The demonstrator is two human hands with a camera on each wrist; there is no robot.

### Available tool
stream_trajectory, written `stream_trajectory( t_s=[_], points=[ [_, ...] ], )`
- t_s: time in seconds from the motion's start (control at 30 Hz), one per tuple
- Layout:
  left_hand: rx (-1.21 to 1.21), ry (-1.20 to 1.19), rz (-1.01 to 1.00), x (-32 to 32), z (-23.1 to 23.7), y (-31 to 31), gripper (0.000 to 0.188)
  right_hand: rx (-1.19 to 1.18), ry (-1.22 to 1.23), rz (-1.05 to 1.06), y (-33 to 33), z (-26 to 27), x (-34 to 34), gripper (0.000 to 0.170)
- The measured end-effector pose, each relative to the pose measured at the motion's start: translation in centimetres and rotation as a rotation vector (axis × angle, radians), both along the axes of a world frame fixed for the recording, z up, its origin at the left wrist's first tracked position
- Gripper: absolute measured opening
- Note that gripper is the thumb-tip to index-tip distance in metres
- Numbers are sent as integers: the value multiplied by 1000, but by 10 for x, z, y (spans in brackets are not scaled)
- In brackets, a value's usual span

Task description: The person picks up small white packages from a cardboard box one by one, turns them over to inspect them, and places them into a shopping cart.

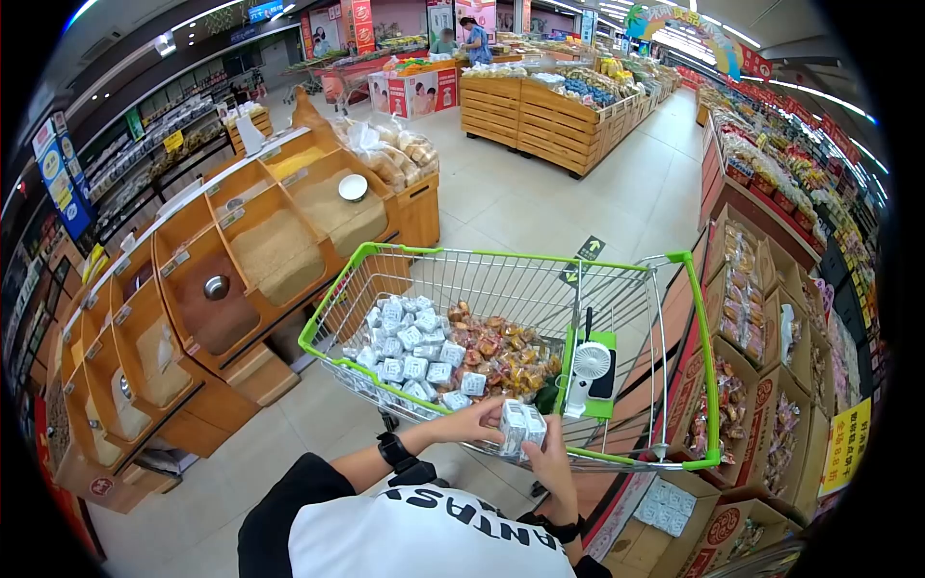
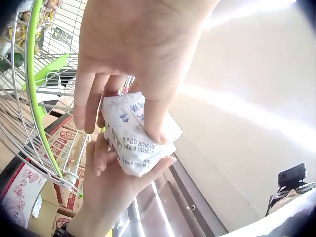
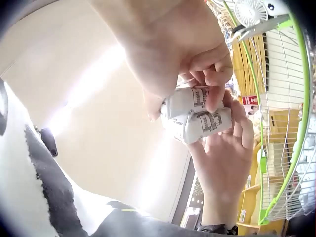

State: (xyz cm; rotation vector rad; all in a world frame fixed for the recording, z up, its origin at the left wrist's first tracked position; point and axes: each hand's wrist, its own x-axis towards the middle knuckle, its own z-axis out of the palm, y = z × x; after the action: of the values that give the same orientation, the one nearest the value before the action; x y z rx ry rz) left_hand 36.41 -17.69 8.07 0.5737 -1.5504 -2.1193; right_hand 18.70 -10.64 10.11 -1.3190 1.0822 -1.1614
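Observation:
Two white printed packets [image 1: 521, 427] lie side by side between the hands, over the near edge of the cart [image 1: 568, 453]. The left hand [image 1: 476, 421] grips them from the left and the right hand [image 1: 551, 460] from the right. In the left wrist view the left thumb presses on the front of the packets [image 2: 136, 133], with the right hand [image 2: 106, 190] beneath. The right wrist view shows the right hand's [image 3: 170, 49] thumb and fingers around the upper packet [image 3: 190, 101]. Inside the cart are many white packets [image 1: 409, 337] and orange-brown wrapped pieces [image 1: 501, 352].
A small white fan [image 1: 591, 361] and a dark phone stand on the cart's green holder [image 1: 605, 405]. Wooden grain bins [image 1: 275, 250] line the left; cardboard boxes of wrapped goods [image 1: 732, 405] stand on the right. Two people are at the far displays.

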Motion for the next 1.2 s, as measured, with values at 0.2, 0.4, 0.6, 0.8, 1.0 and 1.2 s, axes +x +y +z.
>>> stream_trajectory(
  t_s=[0.2,0.4,0.6,0.8,1.0,1.2],
  points=[
    [-91,4,328,40,2,-11,61,-48,117,0,-49,-7,45,30],
    [-139,-104,579,79,-5,-12,54,-74,207,31,-79,-40,92,37],
    [-80,-228,655,113,-16,-18,47,-55,214,166,-97,-51,121,41],
    [3,-312,658,134,-22,-22,44,46,258,266,-105,-47,143,47],
    [198,-344,731,147,-40,-25,41,101,371,212,-123,-79,159,43],
    [216,-374,806,156,-66,-41,45,98,304,168,-147,-122,175,43]
  ],
)
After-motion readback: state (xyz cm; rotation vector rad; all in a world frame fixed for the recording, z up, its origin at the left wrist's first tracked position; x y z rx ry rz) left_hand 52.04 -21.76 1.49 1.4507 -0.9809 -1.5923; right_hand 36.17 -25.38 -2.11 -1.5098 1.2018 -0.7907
